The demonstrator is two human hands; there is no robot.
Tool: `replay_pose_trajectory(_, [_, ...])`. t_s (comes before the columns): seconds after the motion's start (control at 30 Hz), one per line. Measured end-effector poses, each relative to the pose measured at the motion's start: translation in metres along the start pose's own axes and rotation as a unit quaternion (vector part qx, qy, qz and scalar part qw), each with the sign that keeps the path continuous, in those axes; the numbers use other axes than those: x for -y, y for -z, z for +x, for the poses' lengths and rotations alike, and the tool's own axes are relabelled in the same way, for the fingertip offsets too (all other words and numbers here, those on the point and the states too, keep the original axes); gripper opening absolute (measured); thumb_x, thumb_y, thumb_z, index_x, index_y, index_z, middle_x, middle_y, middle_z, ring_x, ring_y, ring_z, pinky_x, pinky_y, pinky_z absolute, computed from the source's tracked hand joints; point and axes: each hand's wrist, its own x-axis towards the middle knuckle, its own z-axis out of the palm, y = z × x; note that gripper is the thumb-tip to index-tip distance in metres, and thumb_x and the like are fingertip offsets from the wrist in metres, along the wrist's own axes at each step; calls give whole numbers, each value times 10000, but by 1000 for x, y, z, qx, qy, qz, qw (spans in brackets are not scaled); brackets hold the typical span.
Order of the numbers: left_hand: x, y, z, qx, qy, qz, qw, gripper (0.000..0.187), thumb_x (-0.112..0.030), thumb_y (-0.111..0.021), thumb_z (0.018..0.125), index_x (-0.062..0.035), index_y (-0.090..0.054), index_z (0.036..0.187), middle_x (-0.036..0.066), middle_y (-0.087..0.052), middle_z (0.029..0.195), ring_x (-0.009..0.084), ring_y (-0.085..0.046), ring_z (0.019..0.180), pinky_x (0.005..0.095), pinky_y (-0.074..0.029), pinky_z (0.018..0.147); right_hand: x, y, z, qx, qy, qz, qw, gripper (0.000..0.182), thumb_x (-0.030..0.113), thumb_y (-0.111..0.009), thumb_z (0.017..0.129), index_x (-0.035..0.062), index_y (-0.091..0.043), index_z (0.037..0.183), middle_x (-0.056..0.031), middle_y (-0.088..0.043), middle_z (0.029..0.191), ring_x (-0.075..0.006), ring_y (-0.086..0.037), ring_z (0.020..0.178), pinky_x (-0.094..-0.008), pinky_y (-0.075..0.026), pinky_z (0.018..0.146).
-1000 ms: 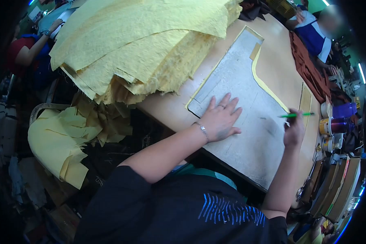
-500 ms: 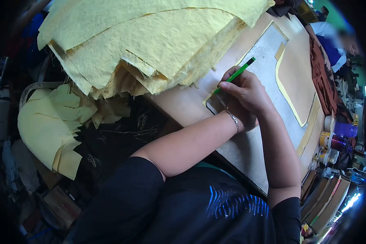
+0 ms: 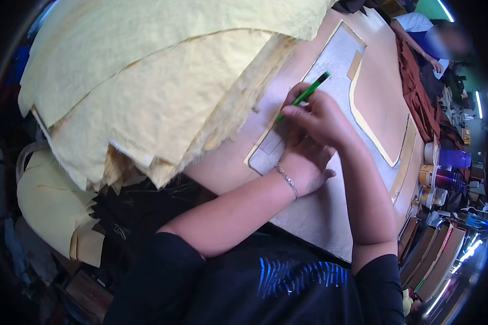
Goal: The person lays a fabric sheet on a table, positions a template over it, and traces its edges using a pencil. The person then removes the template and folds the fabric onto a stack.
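Note:
My right hand (image 3: 321,116) is closed round a green pencil (image 3: 310,93) with a dark end. The pencil's lower end is at the long edge of a flat grey template (image 3: 336,54), which has a yellow border showing along parts of its outline. My left hand (image 3: 305,162), with a chain bracelet at the wrist, lies on the template below my right hand. Its thumb is spread out, and its other fingers reach partly behind my right hand. Beneath the template is a tan sheet (image 3: 228,157) on the table.
A thick stack of pale yellow fabric pieces (image 3: 162,86) overhangs the table at left, with more yellow pieces (image 3: 54,200) lower down. Brown cloth (image 3: 415,86) runs along the far edge. Containers (image 3: 453,158) stand at right. Another person (image 3: 417,43) is at the upper right.
The view has shifted, with the template and fabric stack appearing lower and further left. The pencil has moved along the template's edge, away from its near corner. More of my left hand shows.

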Motion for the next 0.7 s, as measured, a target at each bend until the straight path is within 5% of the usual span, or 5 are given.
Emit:
replay_pose_trajectory(0.1, [-3,2,-3,-71,15,-16,997,570,-437,-531,739,-145,-416,1214,77,-289,1317,272,-160,1260,581,-171,939,-32,41,30,-101,42,-53,993,147,125,-597,762,34,-519,848,-53,-560,725,-148,-521,701,-279,-428,653])
replay_pose_trajectory(0.2, [-4,4,-2,-59,15,-26,998,579,-431,-566,710,-168,-433,1208,66,-268,1334,262,-151,1269,597,-188,922,-60,88,67,-104,-36,49,993,136,145,-587,781,48,-526,853,-38,-555,763,-94,-496,711,-224,-401,606])
replay_pose_trajectory(0.3, [-5,7,-2,-54,21,-34,998,581,-427,-573,705,-175,-433,1210,55,-257,1345,254,-151,1272,595,-185,919,-68,126,97,-149,-83,56,984,117,169,-540,826,103,-482,903,8,-551,850,-98,-527,804,-270,-438,642])
replay_pose_trajectory(0.53, [-5,9,1,-28,34,-33,998,576,-428,-554,720,-201,-410,1230,30,-231,1363,231,-137,1283,568,-154,923,-102,195,160,-271,-100,144,946,140,163,-521,835,98,-451,938,-40,-547,904,-157,-558,855,-322,-477,672])
replay_pose_trajectory(0.7, [-5,5,1,-35,36,-35,998,573,-431,-546,723,-201,-408,1229,25,-229,1363,225,-132,1285,567,-101,934,-129,207,188,-393,-18,58,918,160,130,-523,830,38,-467,949,-83,-570,900,-163,-604,748,-273,-492,600])
